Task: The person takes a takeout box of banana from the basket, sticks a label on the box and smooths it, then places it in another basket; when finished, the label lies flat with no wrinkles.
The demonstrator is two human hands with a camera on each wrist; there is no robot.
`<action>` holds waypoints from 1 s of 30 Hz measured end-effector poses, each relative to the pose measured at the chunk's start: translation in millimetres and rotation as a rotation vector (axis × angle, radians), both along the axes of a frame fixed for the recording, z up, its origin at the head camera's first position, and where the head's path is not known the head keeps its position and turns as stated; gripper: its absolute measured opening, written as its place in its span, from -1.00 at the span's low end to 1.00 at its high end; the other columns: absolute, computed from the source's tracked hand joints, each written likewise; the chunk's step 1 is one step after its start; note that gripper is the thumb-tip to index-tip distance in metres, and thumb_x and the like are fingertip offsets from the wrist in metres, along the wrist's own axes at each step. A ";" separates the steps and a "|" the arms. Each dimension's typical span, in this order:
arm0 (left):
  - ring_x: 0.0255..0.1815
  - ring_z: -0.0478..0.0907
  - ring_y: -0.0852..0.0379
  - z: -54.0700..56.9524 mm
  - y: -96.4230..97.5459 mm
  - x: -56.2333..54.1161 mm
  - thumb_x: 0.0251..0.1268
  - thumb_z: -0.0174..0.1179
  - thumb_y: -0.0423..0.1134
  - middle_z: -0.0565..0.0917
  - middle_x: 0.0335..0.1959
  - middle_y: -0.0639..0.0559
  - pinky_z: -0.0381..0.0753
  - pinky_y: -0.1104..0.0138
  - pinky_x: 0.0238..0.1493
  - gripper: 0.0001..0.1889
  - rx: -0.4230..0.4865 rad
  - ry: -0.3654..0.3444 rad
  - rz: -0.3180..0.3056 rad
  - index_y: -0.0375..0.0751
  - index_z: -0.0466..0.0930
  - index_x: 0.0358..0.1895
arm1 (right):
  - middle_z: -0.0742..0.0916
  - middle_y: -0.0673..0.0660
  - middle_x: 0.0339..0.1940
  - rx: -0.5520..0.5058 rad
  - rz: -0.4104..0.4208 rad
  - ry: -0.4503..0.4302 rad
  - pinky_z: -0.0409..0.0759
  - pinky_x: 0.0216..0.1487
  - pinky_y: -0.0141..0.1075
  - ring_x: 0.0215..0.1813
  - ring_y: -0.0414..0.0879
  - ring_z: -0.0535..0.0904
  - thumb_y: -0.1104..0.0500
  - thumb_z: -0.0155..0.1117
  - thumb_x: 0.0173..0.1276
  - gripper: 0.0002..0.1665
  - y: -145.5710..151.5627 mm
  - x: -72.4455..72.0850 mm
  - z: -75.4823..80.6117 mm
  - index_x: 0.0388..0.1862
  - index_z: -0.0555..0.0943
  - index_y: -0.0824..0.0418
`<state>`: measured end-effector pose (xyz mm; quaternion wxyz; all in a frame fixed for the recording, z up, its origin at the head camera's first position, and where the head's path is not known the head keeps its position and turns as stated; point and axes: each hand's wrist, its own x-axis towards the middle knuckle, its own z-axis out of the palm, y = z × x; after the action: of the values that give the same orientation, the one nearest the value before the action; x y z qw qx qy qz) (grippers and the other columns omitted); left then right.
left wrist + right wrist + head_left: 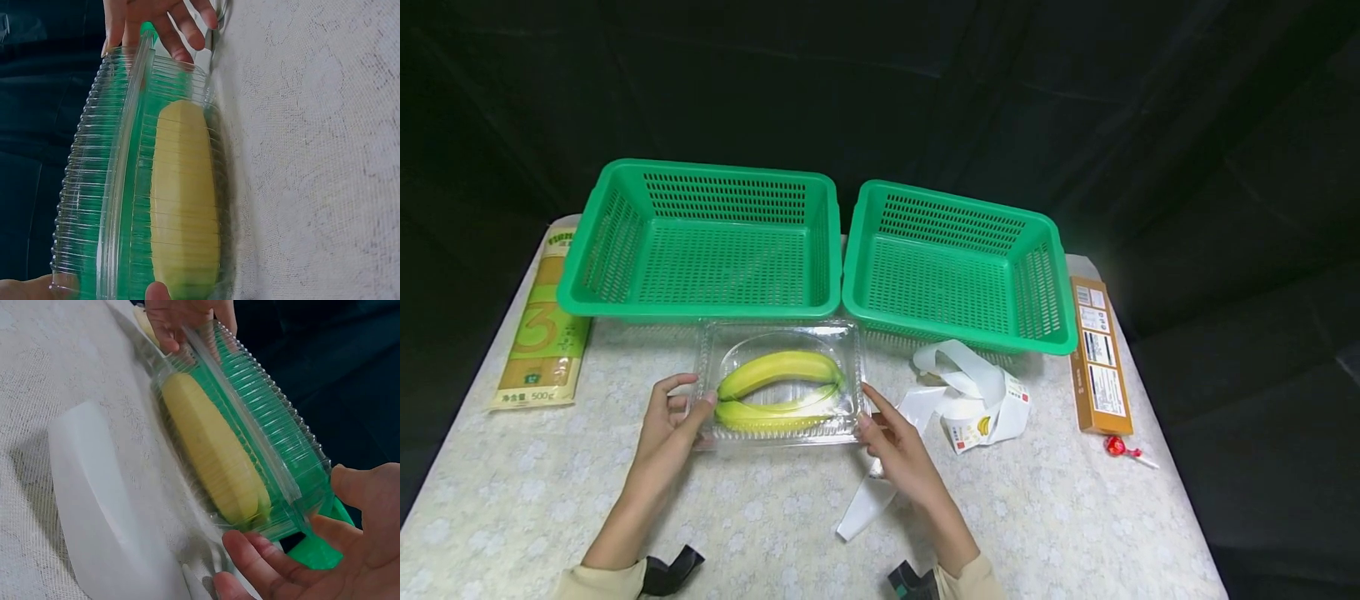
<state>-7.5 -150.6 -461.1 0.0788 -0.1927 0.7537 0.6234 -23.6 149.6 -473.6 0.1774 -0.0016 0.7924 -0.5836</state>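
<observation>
A clear plastic clamshell box (784,330) with two yellow bananas (781,368) inside lies between both hands, its lid down over its base. My left hand (664,433) grips the box's left side, thumb on the lid edge. At the opposite side my right hand (901,454) holds the near right corner, its thumb on top and fingers at the lower edge. In the left wrist view, the ribbed box wall (81,181) stands close over the tablecloth. A banana (209,450) shows through the wall in the right wrist view.
Two green baskets (700,310) (958,337) stand behind the box. A crumpled white strip of banana labels (977,383) trails under the right wrist. Noodles in a packet (538,350) lie at left; an orange-brown box (1101,358) and a red lollipop (1116,446) lie at right.
</observation>
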 end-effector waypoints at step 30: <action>-0.28 0.52 0.25 -0.6 0.0 -0.1 0.55 0.07 -0.06 0.38 -0.09 0.01 0.73 0.35 -0.28 -0.43 0.040 0.013 0.035 -0.15 0.12 0.46 | 0.67 0.31 0.22 -0.096 0.027 -0.045 0.68 0.12 -0.17 0.10 -0.08 0.66 0.04 0.15 0.56 -0.34 11.4 -1.6 5.8 0.58 0.26 -0.16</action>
<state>-7.6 -150.5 -461.7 0.0670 -0.2003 0.7379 0.6410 -25.2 160.9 -467.8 0.2028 -0.0076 0.7593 -0.6184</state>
